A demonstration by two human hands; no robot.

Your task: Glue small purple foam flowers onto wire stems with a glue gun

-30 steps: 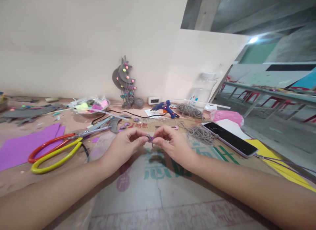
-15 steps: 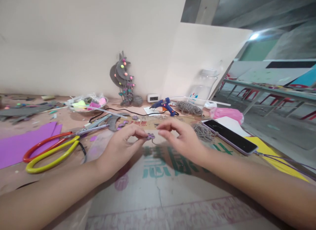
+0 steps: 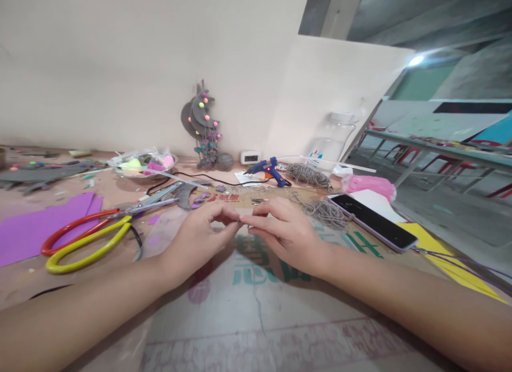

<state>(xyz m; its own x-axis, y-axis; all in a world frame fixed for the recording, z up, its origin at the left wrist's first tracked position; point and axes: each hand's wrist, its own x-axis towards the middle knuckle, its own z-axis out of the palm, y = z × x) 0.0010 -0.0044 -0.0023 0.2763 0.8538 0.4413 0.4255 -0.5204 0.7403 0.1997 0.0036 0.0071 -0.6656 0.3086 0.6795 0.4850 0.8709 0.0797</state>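
Note:
Above the printed cardboard [image 3: 304, 329], both of my hands meet at the middle. My left hand [image 3: 198, 236] pinches a small purple flower piece with a grey trim between thumb and forefinger; only a dark sliver of it shows now, the rest is covered by fingers. My right hand [image 3: 286, 233] has its fingertips pressed together against the piece from the other side. Whatever lies between the right fingers is hidden. Just behind the hands are a grey curved piece [image 3: 185, 196] with purple bits and a loose tangle of grey yarn [image 3: 326, 212].
Scissors [image 3: 88, 263] with red and yellow handles and purple sheets [image 3: 48, 231] lie left. Behind stand a blue glue gun [image 3: 268, 168], a small clock [image 3: 250, 158], a clear bottle [image 3: 330, 140] and a grey moon ornament [image 3: 202, 119]. A phone [image 3: 372, 221] rests right.
My right hand has moved left and its fingers now meet the flower piece at my left fingertips. The flower, visible before, is now mostly covered. The view has shifted slightly.

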